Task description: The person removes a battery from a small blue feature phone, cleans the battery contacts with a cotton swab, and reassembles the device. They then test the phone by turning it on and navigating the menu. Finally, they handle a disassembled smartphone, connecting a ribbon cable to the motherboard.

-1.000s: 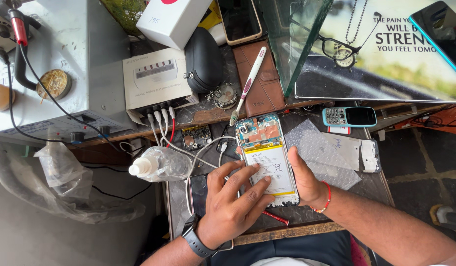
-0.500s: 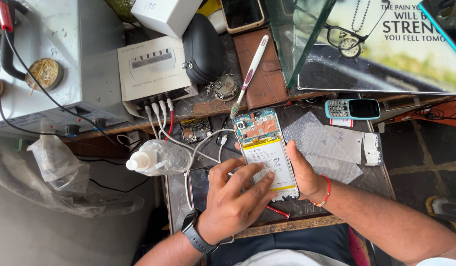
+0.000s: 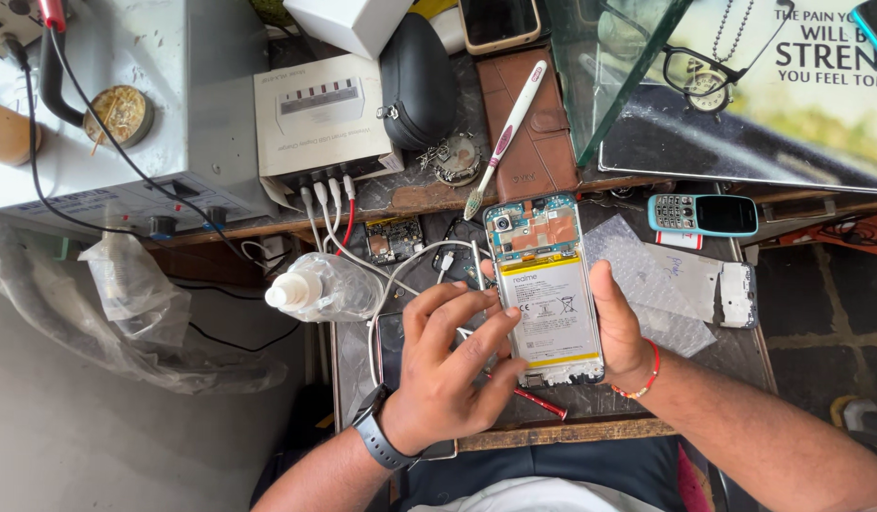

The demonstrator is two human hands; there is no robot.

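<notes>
An opened smartphone (image 3: pixel 545 284) with its back cover off lies face down, showing a white battery and a circuit board at its far end. My right hand (image 3: pixel 621 327) grips its right edge and underside. My left hand (image 3: pixel 450 370), with a dark watch on the wrist, rests its fingertips on the phone's left edge and the battery's side. A thin red-handled tool (image 3: pixel 538 402) lies on the mat under my left hand, near the phone's lower end.
A clear plastic bottle (image 3: pixel 323 289) lies left of the phone. A toothbrush (image 3: pixel 507 137), small keypad phone (image 3: pixel 702 214), bubble wrap (image 3: pixel 647 284), loose circuit board (image 3: pixel 393 238), white multi-port charger (image 3: pixel 320 118) with cables, black case (image 3: pixel 418 81) and grey power supply (image 3: pixel 126 104) surround the mat.
My left fingers have shifted slightly along the phone's left edge. The view has moved a little; the phone stays held in the same spot.
</notes>
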